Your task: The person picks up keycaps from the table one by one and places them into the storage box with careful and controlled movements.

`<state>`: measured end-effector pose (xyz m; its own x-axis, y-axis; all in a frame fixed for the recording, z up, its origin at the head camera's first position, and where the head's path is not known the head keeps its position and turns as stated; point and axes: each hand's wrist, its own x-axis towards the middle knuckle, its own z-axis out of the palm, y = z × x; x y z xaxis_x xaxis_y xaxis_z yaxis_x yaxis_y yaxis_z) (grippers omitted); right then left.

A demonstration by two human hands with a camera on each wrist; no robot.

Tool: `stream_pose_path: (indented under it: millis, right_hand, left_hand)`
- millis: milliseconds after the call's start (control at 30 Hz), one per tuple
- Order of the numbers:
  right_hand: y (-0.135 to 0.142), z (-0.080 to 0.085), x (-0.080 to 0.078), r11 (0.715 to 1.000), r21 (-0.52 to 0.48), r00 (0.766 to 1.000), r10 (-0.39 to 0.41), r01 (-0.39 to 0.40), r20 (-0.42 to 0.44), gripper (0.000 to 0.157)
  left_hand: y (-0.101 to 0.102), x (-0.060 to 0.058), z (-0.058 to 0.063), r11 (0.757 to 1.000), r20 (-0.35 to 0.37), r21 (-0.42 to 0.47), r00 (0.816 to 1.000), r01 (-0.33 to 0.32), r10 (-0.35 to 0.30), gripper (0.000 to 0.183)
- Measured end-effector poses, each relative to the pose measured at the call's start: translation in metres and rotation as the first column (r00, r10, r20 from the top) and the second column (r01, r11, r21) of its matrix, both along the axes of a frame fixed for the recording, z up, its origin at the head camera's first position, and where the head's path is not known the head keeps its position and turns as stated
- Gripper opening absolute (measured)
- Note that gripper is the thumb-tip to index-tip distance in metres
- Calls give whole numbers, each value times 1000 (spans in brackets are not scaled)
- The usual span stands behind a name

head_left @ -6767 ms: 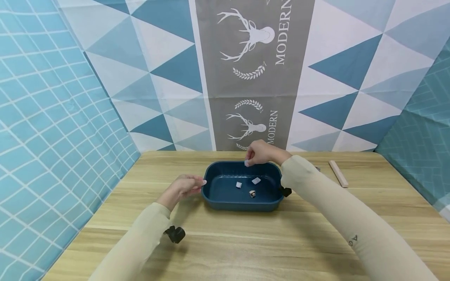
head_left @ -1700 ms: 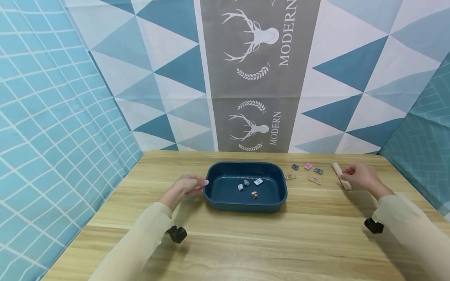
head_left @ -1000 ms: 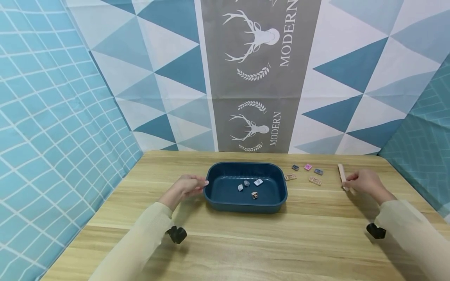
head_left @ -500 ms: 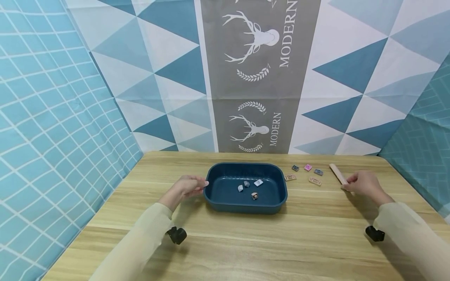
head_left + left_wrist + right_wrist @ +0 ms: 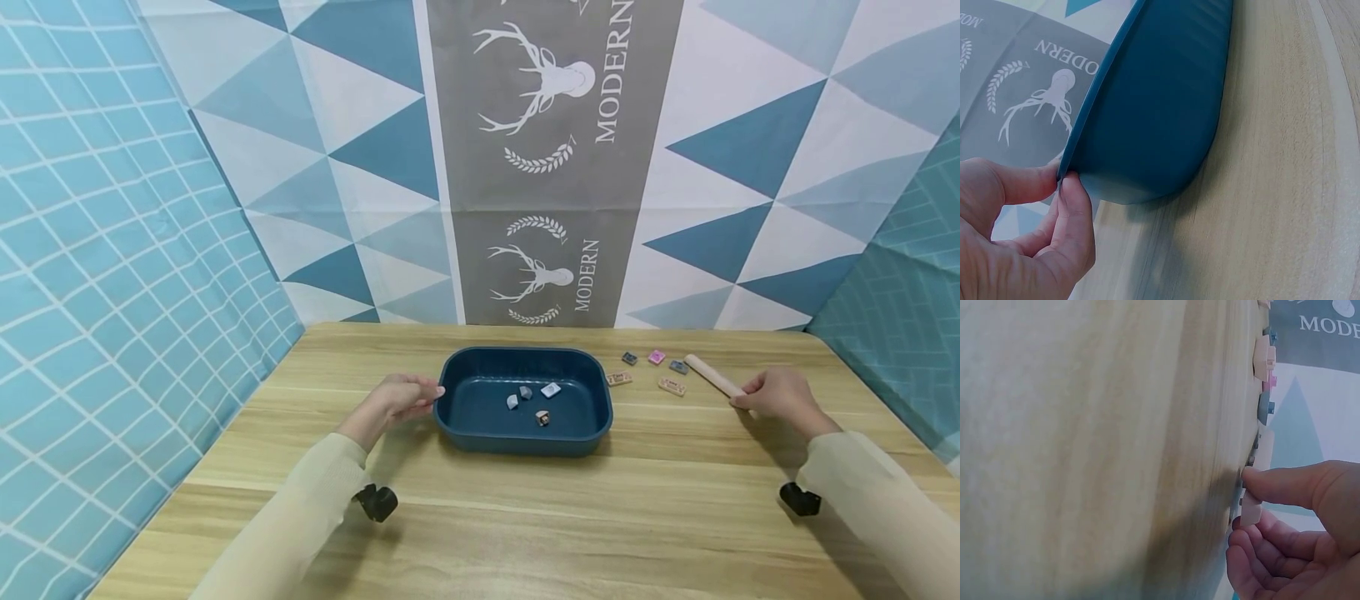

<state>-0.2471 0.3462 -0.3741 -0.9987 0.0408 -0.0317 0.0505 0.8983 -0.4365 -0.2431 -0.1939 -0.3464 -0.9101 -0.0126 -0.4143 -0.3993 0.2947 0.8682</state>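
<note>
My left hand (image 5: pixel 397 396) pinches the left rim of a dark blue tray (image 5: pixel 525 442) between thumb and fingers, also seen close up in the left wrist view. Inside the tray lie several small pieces: two pale grey ones, a white piece (image 5: pixel 551 390) and a brown-and-white piece (image 5: pixel 543 417). On the right, my right hand (image 5: pixel 783 398) pinches the near end of a long, thin beige strip (image 5: pixel 711 374). The strip slants toward the back left, its far end close to a small grey-blue block (image 5: pixel 678 367). Small dark bumps show along one face in the right wrist view.
Between tray and strip lie more little studded blocks: a pink one (image 5: pixel 656 357), a dark one (image 5: pixel 629 358) and two beige ones, one of them (image 5: pixel 672 386) nearer the front. The wooden table (image 5: pixel 510 525) meets a patterned backdrop behind.
My right hand has left the tray area, taken hold of the beige strip and swung its far end left. A further grey piece lies in the tray. My left hand stays at the rim.
</note>
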Motion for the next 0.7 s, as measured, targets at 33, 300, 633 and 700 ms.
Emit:
stream_pose_path:
  millis: [33,300,633,700]
  right_hand:
    - [0,0,0,1000,1,1000,0,0,0,28]
    - [1,3,0,998,-37,999,-42,43,29,31]
    - [12,1,-4,995,-78,994,-61,68,89,39]
    - [14,0,-6,990,-109,990,-79,92,115,44]
  left_hand:
    - [0,0,0,1000,-1,-2,1000,1,-2,32]
    - [-1,1,-1,1000,-1,-18,1000,4,-4,33]
    - [-1,1,1,1000,0,-19,1000,7,-7,34]
    - [-1,1,1,1000,1,-23,1000,6,-6,34]
